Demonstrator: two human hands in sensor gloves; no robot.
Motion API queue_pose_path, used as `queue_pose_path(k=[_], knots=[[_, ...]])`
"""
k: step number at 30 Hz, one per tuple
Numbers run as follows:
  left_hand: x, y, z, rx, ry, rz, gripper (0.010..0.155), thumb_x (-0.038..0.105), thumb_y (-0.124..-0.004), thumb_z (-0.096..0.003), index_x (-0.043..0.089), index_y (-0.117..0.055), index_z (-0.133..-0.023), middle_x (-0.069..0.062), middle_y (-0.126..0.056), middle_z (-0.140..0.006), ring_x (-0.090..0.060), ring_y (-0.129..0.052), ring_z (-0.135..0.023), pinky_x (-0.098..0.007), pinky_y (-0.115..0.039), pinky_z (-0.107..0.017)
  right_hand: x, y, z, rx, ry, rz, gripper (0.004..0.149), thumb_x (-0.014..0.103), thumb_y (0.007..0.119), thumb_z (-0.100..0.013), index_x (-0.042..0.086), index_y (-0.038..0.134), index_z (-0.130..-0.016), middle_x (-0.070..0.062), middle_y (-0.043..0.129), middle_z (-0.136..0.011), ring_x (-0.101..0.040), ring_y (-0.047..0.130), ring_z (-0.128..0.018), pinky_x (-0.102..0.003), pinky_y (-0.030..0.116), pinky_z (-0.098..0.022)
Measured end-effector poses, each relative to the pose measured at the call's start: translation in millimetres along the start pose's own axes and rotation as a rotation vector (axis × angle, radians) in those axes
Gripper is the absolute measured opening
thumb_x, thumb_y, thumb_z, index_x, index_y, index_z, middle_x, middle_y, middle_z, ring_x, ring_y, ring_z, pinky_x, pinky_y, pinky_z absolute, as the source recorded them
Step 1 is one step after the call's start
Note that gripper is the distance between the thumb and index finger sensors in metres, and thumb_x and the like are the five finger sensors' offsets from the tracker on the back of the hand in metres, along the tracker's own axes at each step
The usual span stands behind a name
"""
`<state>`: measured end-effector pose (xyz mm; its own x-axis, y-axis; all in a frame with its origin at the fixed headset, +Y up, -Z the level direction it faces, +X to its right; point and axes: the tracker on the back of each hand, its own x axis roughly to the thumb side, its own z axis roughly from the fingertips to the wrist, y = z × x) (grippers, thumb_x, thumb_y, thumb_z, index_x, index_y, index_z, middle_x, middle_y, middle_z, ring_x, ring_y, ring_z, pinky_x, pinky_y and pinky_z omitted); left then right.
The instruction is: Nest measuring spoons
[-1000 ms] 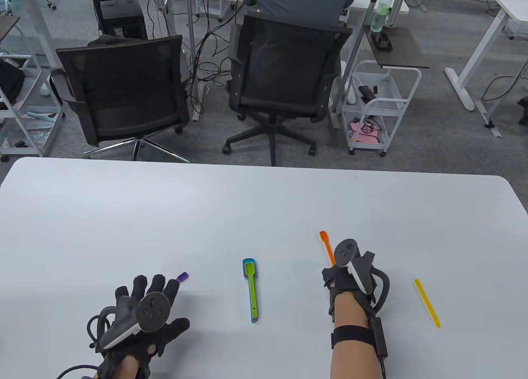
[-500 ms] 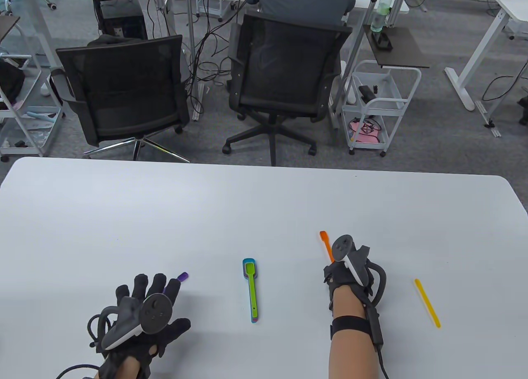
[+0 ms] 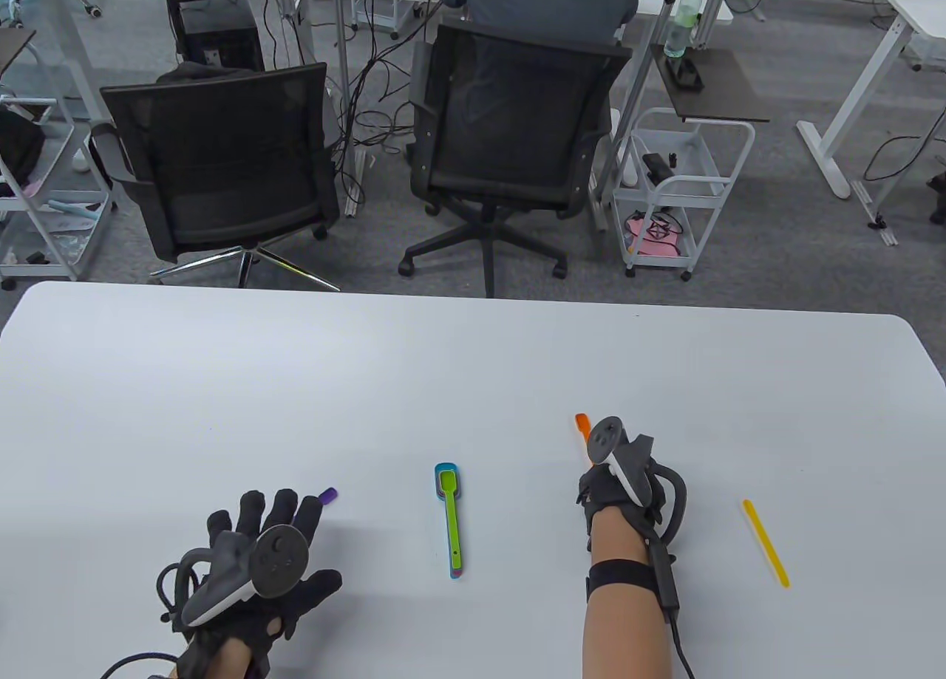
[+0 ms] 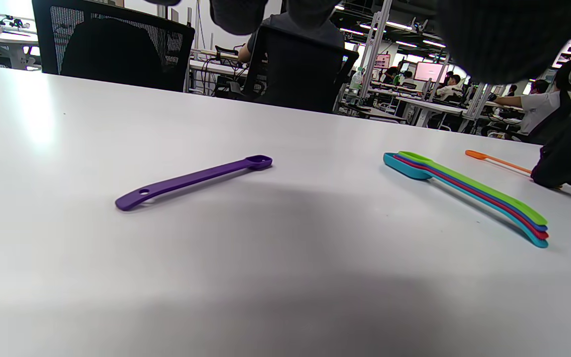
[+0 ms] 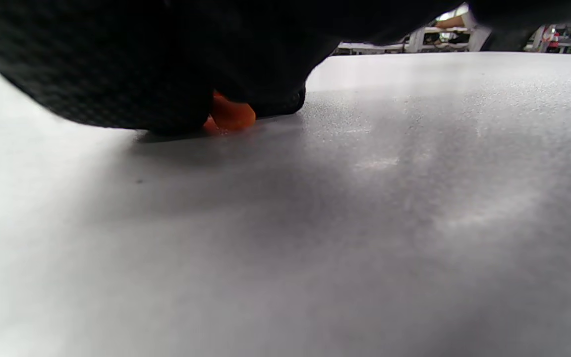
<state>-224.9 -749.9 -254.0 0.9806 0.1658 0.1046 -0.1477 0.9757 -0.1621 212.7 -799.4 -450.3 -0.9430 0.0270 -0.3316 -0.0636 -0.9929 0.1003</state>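
Note:
A nested stack of spoons (image 3: 451, 520), green on top of red and blue, lies at the table's middle; it also shows in the left wrist view (image 4: 464, 191). A purple spoon (image 4: 191, 181) lies flat under my spread left hand (image 3: 262, 531), which hovers above it without touching; only its tip (image 3: 327, 496) shows from above. My right hand (image 3: 602, 487) covers the near end of the orange spoon (image 3: 582, 424). In the right wrist view its fingers (image 5: 117, 74) pinch the orange spoon (image 5: 228, 116) down at the table surface. A yellow spoon (image 3: 766, 543) lies to the right.
The white table (image 3: 473, 369) has its far edge beyond the spoons. Two black office chairs (image 3: 222, 154) and a small white cart (image 3: 680, 184) stand past that edge.
My right hand has moved forward along the orange spoon and closed onto it; the spoon's far tip shifted slightly right. My left hand has stayed still.

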Motion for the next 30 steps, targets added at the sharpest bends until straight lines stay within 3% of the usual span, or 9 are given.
queue_pose_path(k=[6,14,21,30], knots=[[0.1,-0.1,0.6,0.010,-0.008,0.003,0.103,0.072,-0.079,-0.0423,0.022,-0.035,-0.121,-0.018,-0.034,-0.128,-0.060,-0.025,-0.116,-0.083,-0.023,-0.069,-0.7,0.4,12.5,-0.037,0.052,-0.063,0.058,0.048,0.098,-0.035,0.005,0.092,-0.072,0.012,0.098,-0.028,-0.004,0.086,-0.001,-0.033,0.087,-0.003],[4.5,-2.3,0.3,0.009,-0.021,-0.012,0.103,0.072,-0.079,-0.0422,0.022,-0.035,-0.121,-0.018,-0.033,-0.128,-0.060,-0.025,-0.116,-0.083,-0.022,-0.069,15.3,-19.4,62.2,-0.029,0.061,-0.157,0.057,0.048,0.096,-0.036,0.004,0.092,-0.072,0.012,0.098,-0.027,-0.003,0.086,0.001,-0.033,0.087,-0.001],[6.8,-5.7,0.9,-0.008,-0.031,0.003,0.103,0.072,-0.079,-0.0424,0.022,-0.036,-0.121,-0.018,-0.033,-0.128,-0.060,-0.025,-0.116,-0.083,-0.022,-0.069,51.1,-28.9,124.2,-0.022,0.019,-0.167,0.057,0.048,0.096,-0.037,0.004,0.092,-0.071,0.012,0.098,-0.027,-0.003,0.087,0.001,-0.033,0.087,0.000],[10.4,-5.6,5.6,-0.003,-0.047,0.008,0.103,0.072,-0.079,-0.0424,0.022,-0.036,-0.121,-0.018,-0.034,-0.128,-0.060,-0.025,-0.116,-0.083,-0.022,-0.069,108.8,-24.6,174.7,-0.016,-0.086,-0.156,0.057,0.049,0.096,-0.036,0.003,0.092,-0.070,0.013,0.098,-0.027,-0.002,0.087,0.002,-0.033,0.087,0.001]])
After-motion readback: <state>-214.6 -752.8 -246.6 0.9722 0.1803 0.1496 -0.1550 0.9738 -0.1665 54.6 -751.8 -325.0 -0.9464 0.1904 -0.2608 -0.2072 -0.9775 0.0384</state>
